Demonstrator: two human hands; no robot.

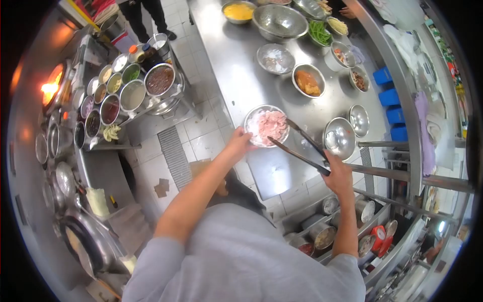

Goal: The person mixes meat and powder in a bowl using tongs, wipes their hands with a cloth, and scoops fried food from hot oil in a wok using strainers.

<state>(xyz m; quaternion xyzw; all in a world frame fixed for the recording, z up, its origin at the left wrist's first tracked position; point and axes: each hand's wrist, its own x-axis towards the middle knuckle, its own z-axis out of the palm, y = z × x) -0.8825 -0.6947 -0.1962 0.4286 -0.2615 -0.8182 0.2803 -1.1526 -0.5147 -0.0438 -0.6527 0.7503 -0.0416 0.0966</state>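
In the head view, the small bowl (271,106) is at the edge of the metal surface (226,70), in front of the person, with pink meat (273,124) inside. The meat looks soft, wet and probably slippery, so it should be pinched gently by a thick part; the bowl seems light and rigid, and its rim is the good place to hold. The left hand (242,139) has its grip on the near left side of this rim, and its arm reaches forward, almost straight. The right hand (338,173) has its grip closed around the handles of the tongs (301,155), whose tips are apart at the meat. The right elbow is bent, and the tongs slant across toward the bowl.
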